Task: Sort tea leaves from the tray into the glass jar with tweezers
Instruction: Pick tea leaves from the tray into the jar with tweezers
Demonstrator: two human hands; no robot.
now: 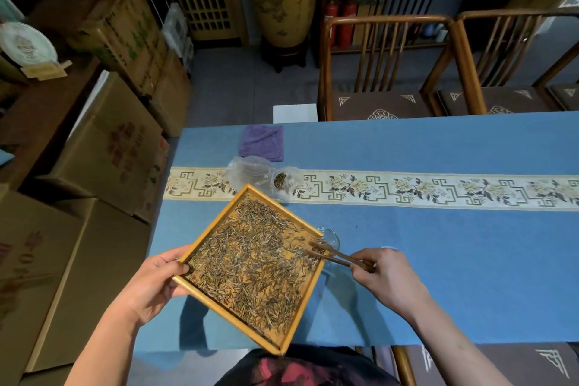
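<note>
A square wooden tray (219,222) full of dry tea leaves (250,263) is lifted above the blue table, turned like a diamond. My left hand (156,282) grips the tray's left corner. My right hand (388,276) pinches brown wooden tweezers (335,255), whose tips lie over the leaves at the tray's right corner. A glass jar (330,236) stands on the table just behind that corner, mostly hidden by the tray and tweezers.
A clear plastic bag (253,174) with some tea lies on the embroidered runner (438,189) behind the tray. A purple cloth (262,142) sits farther back. Wooden chairs (385,72) line the far table edge; cardboard boxes (106,150) stand on the left.
</note>
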